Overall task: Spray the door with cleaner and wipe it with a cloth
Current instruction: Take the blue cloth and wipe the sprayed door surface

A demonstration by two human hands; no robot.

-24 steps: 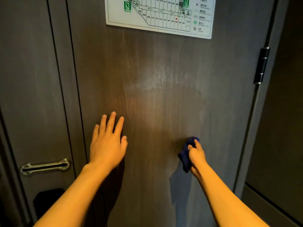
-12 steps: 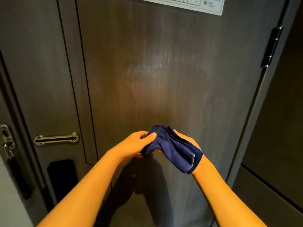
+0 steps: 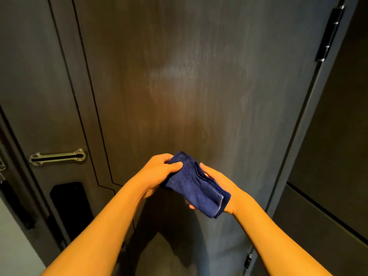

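A dark brown wooden door fills the view, with a pale sheen of light at its middle. In front of its lower part I hold a folded dark blue cloth with both hands, away from the door's surface. My left hand pinches the cloth's upper left end between thumb and fingers. My right hand lies under and behind the cloth, fingers curled around its right side. No spray bottle is in sight.
A metal slotted latch plate and a black lock panel sit on the door's left side. A black hinge is at the upper right, beside a dark wall panel. A small door stop is low right.
One second ago my left palm lay flat on the door while my right hand wiped with the cloth. Both hands have since come together on the cloth, and my view has tilted down.
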